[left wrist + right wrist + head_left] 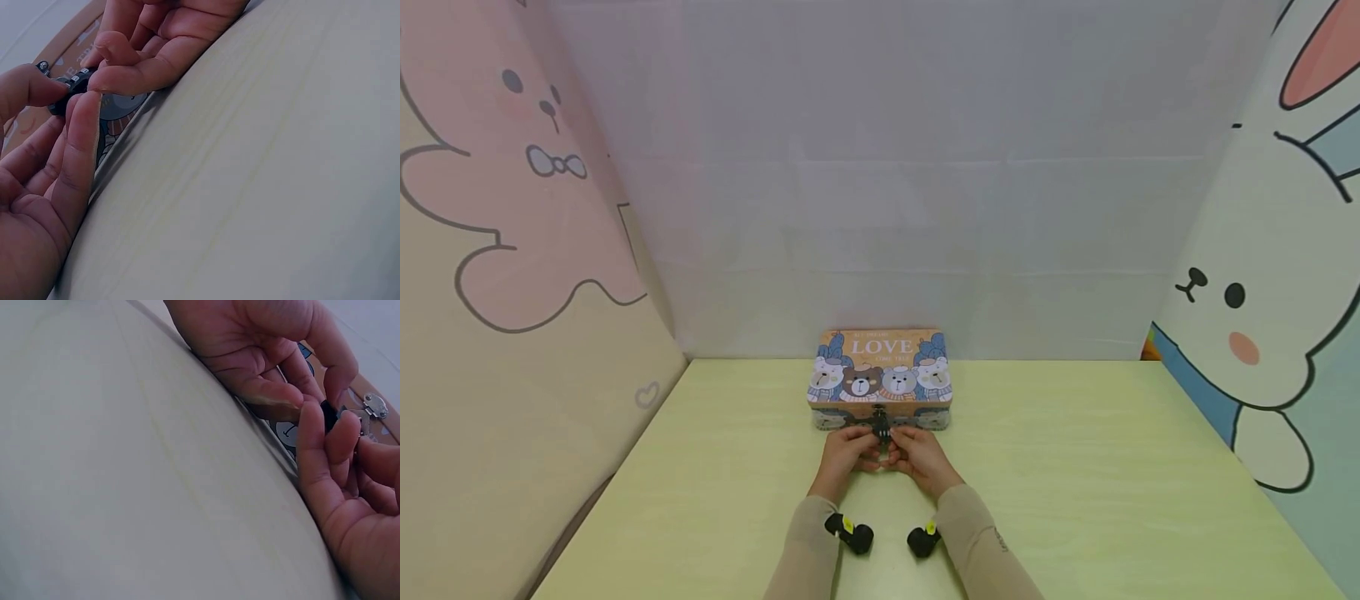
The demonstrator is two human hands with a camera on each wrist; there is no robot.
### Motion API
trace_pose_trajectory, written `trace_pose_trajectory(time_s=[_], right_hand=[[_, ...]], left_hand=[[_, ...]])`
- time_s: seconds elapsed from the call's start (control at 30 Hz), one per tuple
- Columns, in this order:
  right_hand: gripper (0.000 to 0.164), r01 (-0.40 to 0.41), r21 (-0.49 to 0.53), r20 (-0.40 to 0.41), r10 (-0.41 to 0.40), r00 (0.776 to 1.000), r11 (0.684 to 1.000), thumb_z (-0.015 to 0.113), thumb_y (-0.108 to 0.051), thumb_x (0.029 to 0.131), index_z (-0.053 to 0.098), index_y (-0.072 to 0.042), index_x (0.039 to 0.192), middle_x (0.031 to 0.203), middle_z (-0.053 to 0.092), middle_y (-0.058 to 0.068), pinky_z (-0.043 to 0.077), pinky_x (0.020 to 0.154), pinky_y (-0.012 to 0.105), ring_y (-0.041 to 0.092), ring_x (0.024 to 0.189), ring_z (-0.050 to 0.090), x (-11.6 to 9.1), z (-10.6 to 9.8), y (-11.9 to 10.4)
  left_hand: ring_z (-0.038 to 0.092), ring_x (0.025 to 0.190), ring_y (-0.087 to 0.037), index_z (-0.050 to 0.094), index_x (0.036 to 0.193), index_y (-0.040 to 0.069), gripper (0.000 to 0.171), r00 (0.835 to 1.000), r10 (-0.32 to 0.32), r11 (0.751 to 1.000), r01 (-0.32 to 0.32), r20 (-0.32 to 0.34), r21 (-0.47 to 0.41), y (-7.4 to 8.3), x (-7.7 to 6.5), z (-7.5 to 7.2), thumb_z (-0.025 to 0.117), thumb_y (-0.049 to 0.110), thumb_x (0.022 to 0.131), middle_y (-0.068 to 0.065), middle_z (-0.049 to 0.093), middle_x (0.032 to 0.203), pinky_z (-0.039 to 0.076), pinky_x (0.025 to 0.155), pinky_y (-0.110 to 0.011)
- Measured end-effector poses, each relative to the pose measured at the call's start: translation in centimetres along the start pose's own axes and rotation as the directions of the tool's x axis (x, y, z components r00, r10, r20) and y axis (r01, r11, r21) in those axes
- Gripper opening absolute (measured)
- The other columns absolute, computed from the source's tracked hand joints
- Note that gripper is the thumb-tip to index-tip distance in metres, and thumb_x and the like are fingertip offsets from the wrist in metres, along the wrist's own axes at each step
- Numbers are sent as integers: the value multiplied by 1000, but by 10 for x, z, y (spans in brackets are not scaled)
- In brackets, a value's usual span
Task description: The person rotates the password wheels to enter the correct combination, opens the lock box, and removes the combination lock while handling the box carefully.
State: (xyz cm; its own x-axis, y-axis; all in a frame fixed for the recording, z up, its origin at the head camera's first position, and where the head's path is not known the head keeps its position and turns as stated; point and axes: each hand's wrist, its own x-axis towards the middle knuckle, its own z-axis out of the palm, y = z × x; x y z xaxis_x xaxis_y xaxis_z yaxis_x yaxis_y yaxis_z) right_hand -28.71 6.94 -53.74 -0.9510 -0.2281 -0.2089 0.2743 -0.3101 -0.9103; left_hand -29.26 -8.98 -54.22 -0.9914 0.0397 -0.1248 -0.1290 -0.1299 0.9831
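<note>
A tin box (880,367) with cartoon bears and the word LOVE on its lid stands at the back of the table. At its front hangs or is held a small black combination padlock (882,428), its pale number wheels showing in the left wrist view. My left hand (844,457) pinches the padlock (76,86) from the left between thumb and fingers. From the other side my right hand (922,460) pinches it too. A metal clasp (375,405) on the box appears just beyond the fingers. Whether the shackle passes through the clasp I cannot tell.
The pale yellow-green table (1075,467) extends to both sides of the box. Behind it rises a white cloth backdrop (910,208). Printed cartoon panels flank the table, with a rabbit (1247,333) on the right one.
</note>
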Motion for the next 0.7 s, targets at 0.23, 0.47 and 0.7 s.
trace_pose_trajectory(time_s=[0.23,0.47,0.7], right_hand=[[19,2,-2,4,-2,1000,1000,47,-10,106,58,6,109,76,55,4,59,61,26,9,61,56,1,-1,1],[26,13,10,3,-13,1000,1000,48,-11,105,52,10,120,76,55,5,58,60,26,9,61,56,3,-1,3],[24,11,9,-4,-11,1000,1000,49,-12,105,53,9,117,76,55,4,59,61,27,9,61,56,4,-1,3]], left_hand=[[65,62,-13,61,110,-22,29,999,12,1000,-12,40,-4,14,-11,1,63,-5,86,-6,67,72,60,54,-27],[65,62,-12,63,106,-20,26,998,42,999,-42,42,10,8,-8,0,63,-5,86,-6,67,72,61,55,-28],[64,61,-11,62,109,-20,29,1000,20,1000,-21,22,19,1,-1,0,64,-3,86,-4,66,71,60,54,-27]])
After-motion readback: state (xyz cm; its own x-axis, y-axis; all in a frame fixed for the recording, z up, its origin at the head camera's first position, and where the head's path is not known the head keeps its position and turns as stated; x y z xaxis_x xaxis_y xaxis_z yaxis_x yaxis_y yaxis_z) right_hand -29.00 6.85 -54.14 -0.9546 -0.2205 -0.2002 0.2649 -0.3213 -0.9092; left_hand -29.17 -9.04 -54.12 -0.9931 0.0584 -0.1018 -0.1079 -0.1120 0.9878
